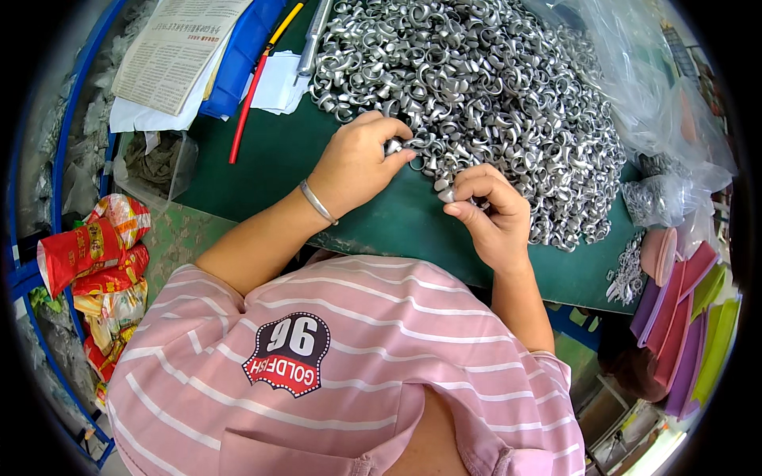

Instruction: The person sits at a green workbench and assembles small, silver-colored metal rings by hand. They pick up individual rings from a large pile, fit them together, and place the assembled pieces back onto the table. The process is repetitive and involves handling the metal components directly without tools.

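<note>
A large heap of silver-coloured metal rings (476,95) covers the far middle and right of the green table (373,210). At its near left edge my left hand (357,163), with a metal bangle (317,203) on the wrist, pinches a ring (393,147) between thumb and fingers. To the right, my right hand (496,210) is closed on another ring (447,193), held between thumb and fingertips just at the heap's near edge. My fingers partly cover both rings.
Left of the heap lie a red and yellow stick (254,99), white paper (278,83), a blue tray (238,67) and a newspaper (178,51). A clear bin (182,163) stands at the left edge. Plastic bags (667,119) and small silver pieces (629,270) lie right.
</note>
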The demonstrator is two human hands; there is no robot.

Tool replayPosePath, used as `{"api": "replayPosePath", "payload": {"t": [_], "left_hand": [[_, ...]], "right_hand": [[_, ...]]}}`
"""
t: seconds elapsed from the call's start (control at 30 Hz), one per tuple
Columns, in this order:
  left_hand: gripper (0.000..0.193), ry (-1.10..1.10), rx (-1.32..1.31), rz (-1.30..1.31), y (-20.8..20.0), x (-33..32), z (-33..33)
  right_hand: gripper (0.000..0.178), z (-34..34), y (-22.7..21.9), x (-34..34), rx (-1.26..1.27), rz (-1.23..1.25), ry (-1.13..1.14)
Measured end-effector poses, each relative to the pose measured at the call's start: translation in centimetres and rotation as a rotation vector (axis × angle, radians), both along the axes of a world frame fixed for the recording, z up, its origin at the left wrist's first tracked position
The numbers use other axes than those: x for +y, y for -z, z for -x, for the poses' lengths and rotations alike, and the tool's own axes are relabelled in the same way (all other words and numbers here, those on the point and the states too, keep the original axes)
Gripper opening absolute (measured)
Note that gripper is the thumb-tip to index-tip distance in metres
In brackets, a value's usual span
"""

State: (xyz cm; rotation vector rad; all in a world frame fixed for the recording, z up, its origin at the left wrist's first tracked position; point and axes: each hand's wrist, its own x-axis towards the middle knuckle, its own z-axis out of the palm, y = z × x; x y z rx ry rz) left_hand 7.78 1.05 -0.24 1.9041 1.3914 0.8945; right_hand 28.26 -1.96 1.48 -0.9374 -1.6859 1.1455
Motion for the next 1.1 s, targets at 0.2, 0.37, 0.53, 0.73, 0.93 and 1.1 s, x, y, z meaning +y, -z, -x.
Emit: {"api": "replayPosePath", "payload": {"t": [0.2,0.37,0.53,0.73,0.93,1.1], "left_hand": [[0.016,0.034,-0.107,0.017,-0.2,-0.4,0.4],[0.014,0.074,-0.197,0.076,-1.2,-1.8,1.7],[0.014,0.147,-0.030,0.217,-0.9,-2.2,2.8],[0.015,0.078,-0.131,0.126,-1.2,-2.2,1.9],[0.024,0.114,-0.228,0.169,-1.8,-2.7,0.5],[0.034,0.240,-0.414,0.368,-1.7,-3.1,-0.5]], "right_hand": [[0.012,-0.7,1.7,-1.5,0.858,0.582,-0.114],[0.015,-2.4,1.4,-1.1,0.891,0.595,-0.093],[0.004,-2.7,0.4,-0.3,0.579,0.440,0.008],[0.012,1.4,-0.1,0.2,-0.648,-0.197,0.405],[0.011,0.6,-0.3,0.4,-0.394,0.109,0.353],[0.011,1.4,-2.1,-0.5,0.001,0.486,0.271]]}}
